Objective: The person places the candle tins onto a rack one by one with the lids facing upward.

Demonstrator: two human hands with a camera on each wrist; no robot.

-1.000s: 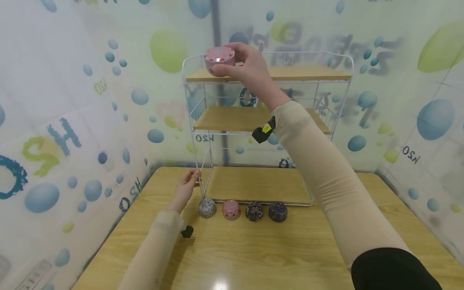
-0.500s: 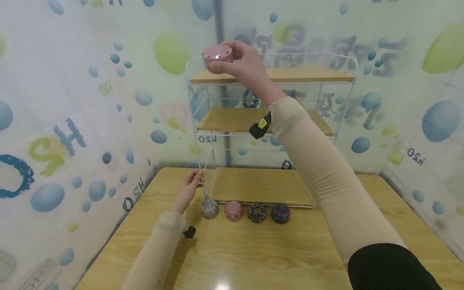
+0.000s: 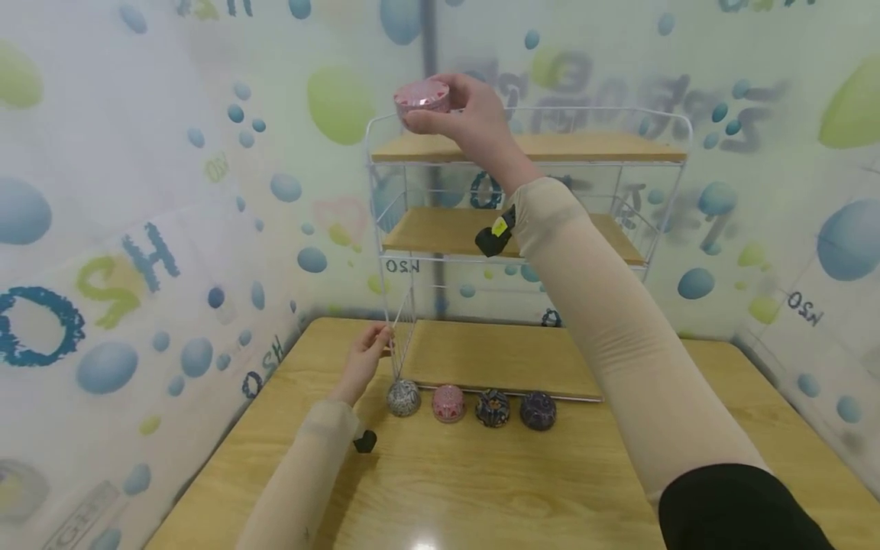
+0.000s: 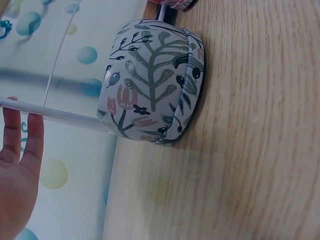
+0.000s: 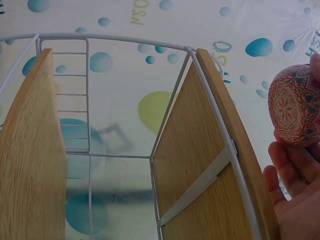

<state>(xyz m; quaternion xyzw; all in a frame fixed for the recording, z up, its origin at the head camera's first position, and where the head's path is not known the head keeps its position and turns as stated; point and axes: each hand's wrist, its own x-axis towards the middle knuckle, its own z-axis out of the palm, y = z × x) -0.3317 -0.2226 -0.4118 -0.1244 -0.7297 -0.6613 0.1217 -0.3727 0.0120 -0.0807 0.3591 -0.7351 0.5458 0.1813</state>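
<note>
My right hand (image 3: 481,114) holds a small round pink tin (image 3: 421,95) between thumb and fingers, above the left end of the rack's top shelf. In the right wrist view this tin (image 5: 295,105) shows a red and teal pattern, beside the top board. My left hand (image 3: 367,355) grips the left front post of the white wire rack (image 3: 382,263), low down; the left wrist view has its fingers (image 4: 34,137) at the rod. Just right of that hand, a pale tin (image 3: 403,398) with leaves and flowers sits at the rack's foot.
Along the rack's front edge stand a pink tin (image 3: 448,403), a dark patterned tin (image 3: 492,409) and a dark purple tin (image 3: 538,411). The rack has wooden boards, including a top shelf (image 3: 591,147) and middle shelf (image 3: 440,229), and stands on a wooden table (image 3: 495,489) against patterned walls.
The right hand has raised the pink tin slightly and shifted it left relative to the top shelf. My left hand stays on the post. The head view has turned a little.
</note>
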